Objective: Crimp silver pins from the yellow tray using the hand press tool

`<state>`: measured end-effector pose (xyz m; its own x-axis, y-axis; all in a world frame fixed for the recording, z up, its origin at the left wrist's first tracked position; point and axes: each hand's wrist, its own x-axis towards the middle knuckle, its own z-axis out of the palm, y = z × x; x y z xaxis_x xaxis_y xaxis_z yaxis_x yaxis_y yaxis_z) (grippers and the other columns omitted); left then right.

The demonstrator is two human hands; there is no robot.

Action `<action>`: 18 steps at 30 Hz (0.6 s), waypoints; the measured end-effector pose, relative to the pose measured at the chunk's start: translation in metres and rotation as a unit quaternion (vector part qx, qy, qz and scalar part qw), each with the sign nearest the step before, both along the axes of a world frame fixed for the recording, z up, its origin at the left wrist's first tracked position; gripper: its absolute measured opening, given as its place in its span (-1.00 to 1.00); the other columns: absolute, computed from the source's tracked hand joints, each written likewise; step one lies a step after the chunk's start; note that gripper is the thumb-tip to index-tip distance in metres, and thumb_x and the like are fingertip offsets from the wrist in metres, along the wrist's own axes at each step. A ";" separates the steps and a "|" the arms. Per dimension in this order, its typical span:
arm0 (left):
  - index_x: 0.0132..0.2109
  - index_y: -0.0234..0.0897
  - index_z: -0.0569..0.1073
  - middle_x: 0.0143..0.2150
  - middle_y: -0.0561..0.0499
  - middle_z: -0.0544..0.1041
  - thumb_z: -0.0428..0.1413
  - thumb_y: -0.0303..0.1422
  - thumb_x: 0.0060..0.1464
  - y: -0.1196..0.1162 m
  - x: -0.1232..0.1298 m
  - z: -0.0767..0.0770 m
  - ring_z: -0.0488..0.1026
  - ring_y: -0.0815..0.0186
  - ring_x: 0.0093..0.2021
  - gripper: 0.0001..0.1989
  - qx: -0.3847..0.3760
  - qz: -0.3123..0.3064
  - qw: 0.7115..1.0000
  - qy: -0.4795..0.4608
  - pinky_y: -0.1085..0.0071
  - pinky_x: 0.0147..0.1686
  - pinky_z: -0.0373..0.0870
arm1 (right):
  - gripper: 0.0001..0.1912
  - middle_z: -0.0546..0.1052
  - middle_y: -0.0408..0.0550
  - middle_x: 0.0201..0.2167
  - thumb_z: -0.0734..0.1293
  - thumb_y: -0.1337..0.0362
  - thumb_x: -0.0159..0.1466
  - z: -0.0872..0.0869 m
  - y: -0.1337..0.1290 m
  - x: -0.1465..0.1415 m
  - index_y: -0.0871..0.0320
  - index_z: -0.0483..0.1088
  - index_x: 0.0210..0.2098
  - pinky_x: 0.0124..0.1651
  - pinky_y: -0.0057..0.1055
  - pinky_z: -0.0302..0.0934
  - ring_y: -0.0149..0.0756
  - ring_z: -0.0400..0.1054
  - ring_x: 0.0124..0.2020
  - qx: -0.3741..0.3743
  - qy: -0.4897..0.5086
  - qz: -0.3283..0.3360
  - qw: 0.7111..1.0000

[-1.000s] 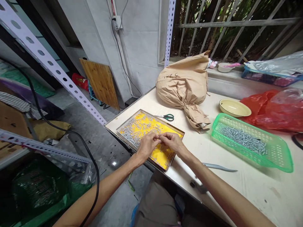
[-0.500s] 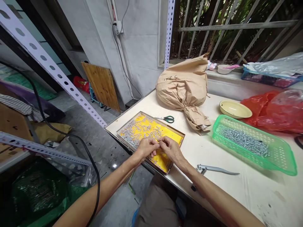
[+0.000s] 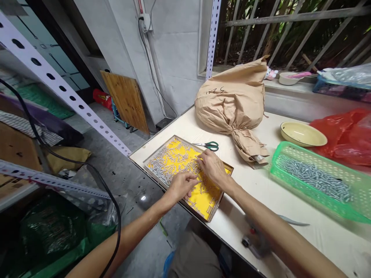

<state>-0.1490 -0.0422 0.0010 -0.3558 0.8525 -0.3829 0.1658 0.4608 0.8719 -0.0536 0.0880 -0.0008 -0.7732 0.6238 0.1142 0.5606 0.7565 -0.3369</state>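
A shallow rectangular tray (image 3: 227, 170) with a yellow bottom lies at the table's near left corner. Small silver screws (image 3: 164, 162) are scattered over it, densest on the left. My left hand (image 3: 181, 187) is closed above the tray's front part, thumb and forefinger pinched on what looks like one small screw (image 3: 198, 180) whose end sticks out to the right. Farther back, my right hand (image 3: 213, 166) bends down over the screws in the middle, its fingers drawn together; what the fingertips hold, if anything, is hidden.
Green-handled scissors (image 3: 210, 145) lie behind the tray, before a twisted brown paper bag (image 3: 228, 100). On the right are a green basket (image 3: 278, 148) of longer screws, a yellow bowl (image 3: 304, 133) and red plastic bags (image 3: 344, 129). Pliers (image 3: 294, 221) lie partly under my right forearm.
My hands were together at the fingertips and have parted. The right hand has moved back over the screws, while the left stays over the front of the tray. The view has shifted slightly.
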 end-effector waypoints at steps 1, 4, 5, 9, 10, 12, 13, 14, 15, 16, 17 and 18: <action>-0.16 -0.37 0.48 -0.70 0.19 0.34 0.09 -0.34 0.06 0.000 0.003 0.001 0.22 0.49 -0.77 -0.78 0.005 -0.001 1.000 0.026 0.58 -0.75 0.15 | -0.72 0.44 0.08 -0.16 0.13 0.24 0.32 0.000 0.005 -0.008 0.18 0.44 -0.18 -0.16 -0.40 0.14 -0.23 0.31 -0.12 -0.002 -0.015 -0.001 1.000; -0.21 -0.32 0.50 -0.56 0.13 0.43 0.06 -0.33 0.07 0.003 0.007 0.001 0.28 0.50 -0.72 -0.80 0.046 0.013 0.995 0.091 0.57 -0.70 0.18 | -0.78 0.47 0.11 -0.21 0.18 0.34 0.27 -0.006 0.018 -0.032 0.23 0.44 -0.21 -0.22 -0.43 0.13 -0.22 0.33 -0.14 -0.028 -0.043 -0.001 0.999; -0.24 -0.31 0.51 -0.52 0.11 0.44 0.06 -0.32 0.08 0.004 0.008 0.000 0.30 0.50 -0.70 -0.81 0.059 0.019 0.992 0.107 0.57 -0.69 0.19 | -0.79 0.48 0.13 -0.22 0.19 0.39 0.25 -0.009 0.021 -0.037 0.26 0.44 -0.23 -0.23 -0.43 0.12 -0.21 0.34 -0.15 -0.035 -0.044 -0.004 0.998; -0.31 -0.30 0.50 -0.51 0.09 0.46 0.05 -0.26 0.09 0.008 0.003 -0.004 0.32 0.48 -0.67 -0.79 0.087 0.028 0.981 0.169 0.55 -0.62 0.23 | -0.75 0.51 0.18 -0.26 0.16 0.47 0.19 -0.013 0.024 -0.039 0.31 0.45 -0.26 -0.26 -0.42 0.12 -0.22 0.38 -0.23 -0.058 -0.023 -0.029 0.998; -0.31 -0.30 0.49 -0.52 0.09 0.46 0.05 -0.25 0.10 0.008 0.001 -0.004 0.32 0.47 -0.66 -0.78 0.093 0.030 0.978 0.183 0.54 -0.60 0.23 | -0.75 0.52 0.14 -0.27 0.15 0.45 0.20 -0.012 0.022 -0.035 0.29 0.45 -0.25 -0.27 -0.43 0.12 -0.25 0.38 -0.25 -0.064 -0.011 -0.031 0.997; -0.30 -0.29 0.48 -0.54 0.09 0.45 0.05 -0.21 0.10 0.008 0.000 -0.005 0.32 0.46 -0.65 -0.76 0.101 0.040 0.974 0.200 0.53 -0.58 0.23 | -0.74 0.54 0.02 -0.29 0.14 0.40 0.23 -0.008 0.013 -0.023 0.23 0.45 -0.24 -0.28 -0.47 0.13 -0.32 0.39 -0.29 -0.077 0.016 -0.028 0.996; -0.28 -0.29 0.48 -0.55 0.10 0.44 0.04 -0.21 0.11 0.008 -0.001 -0.004 0.31 0.45 -0.65 -0.75 0.103 0.042 0.974 0.199 0.52 -0.58 0.23 | -0.74 0.54 -0.04 -0.31 0.14 0.37 0.24 -0.006 0.007 -0.016 0.20 0.45 -0.24 -0.29 -0.50 0.13 -0.36 0.39 -0.31 -0.096 0.041 -0.023 0.994; -0.27 -0.29 0.48 -0.57 0.11 0.43 0.03 -0.20 0.11 0.008 0.000 -0.004 0.31 0.45 -0.66 -0.75 0.102 0.041 0.976 0.190 0.52 -0.58 0.22 | -0.74 0.55 -0.08 -0.33 0.14 0.34 0.25 -0.004 0.000 -0.009 0.17 0.46 -0.25 -0.30 -0.52 0.14 -0.39 0.39 -0.33 -0.124 0.076 -0.019 0.989; -0.26 -0.29 0.47 -0.58 0.12 0.41 0.03 -0.21 0.11 0.008 0.000 -0.003 0.30 0.45 -0.66 -0.76 0.099 0.037 0.979 0.177 0.53 -0.59 0.21 | -0.75 0.55 -0.11 -0.35 0.15 0.32 0.24 -0.002 -0.007 -0.003 0.17 0.46 -0.27 -0.31 -0.52 0.15 -0.41 0.39 -0.35 -0.158 0.116 -0.017 0.981; -0.26 -0.29 0.47 -0.59 0.13 0.40 0.03 -0.22 0.10 0.008 0.001 -0.003 0.30 0.45 -0.67 -0.76 0.095 0.031 0.981 0.164 0.53 -0.60 0.20 | -0.76 0.55 -0.13 -0.38 0.17 0.31 0.23 -0.002 -0.013 0.004 0.16 0.47 -0.29 -0.32 -0.52 0.16 -0.41 0.39 -0.37 -0.193 0.157 -0.017 0.968; -0.28 -0.29 0.47 -0.59 0.13 0.39 0.03 -0.24 0.09 0.007 0.003 -0.002 0.29 0.45 -0.67 -0.78 0.092 0.025 0.983 0.157 0.53 -0.61 0.19 | -0.77 0.55 -0.13 -0.39 0.19 0.30 0.22 -0.002 -0.020 0.009 0.16 0.48 -0.31 -0.32 -0.51 0.17 -0.40 0.40 -0.39 -0.223 0.195 -0.019 0.955; -0.32 -0.29 0.47 -0.59 0.13 0.38 0.03 -0.26 0.08 0.006 0.004 -0.002 0.29 0.45 -0.66 -0.80 0.089 0.020 0.983 0.157 0.54 -0.61 0.18 | -0.79 0.56 -0.13 -0.40 0.20 0.30 0.20 -0.003 -0.025 0.013 0.16 0.48 -0.33 -0.32 -0.49 0.17 -0.38 0.40 -0.39 -0.243 0.222 -0.020 0.944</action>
